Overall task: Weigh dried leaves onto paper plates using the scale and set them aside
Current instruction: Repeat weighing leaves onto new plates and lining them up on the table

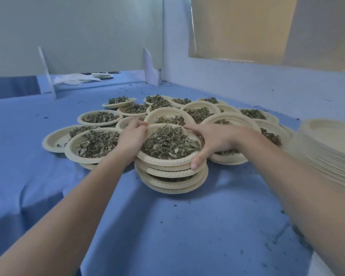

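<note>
A cream paper plate (167,160) heaped with dried leaves (168,141) sits on top of a short stack of filled plates (171,181) at the centre of the blue cloth. My left hand (130,138) grips its left rim, fingers curled over the edge. My right hand (211,139) holds the right rim, thumb on the front edge and fingers reaching over the far side. No scale is in view.
Several more leaf-filled plates (99,118) crowd the blue tablecloth (177,226) behind and beside the stack. A tall pile of empty plates (331,154) stands at the right edge. Leaf crumbs dot the cloth. White dividers (150,66) and a wall close the back.
</note>
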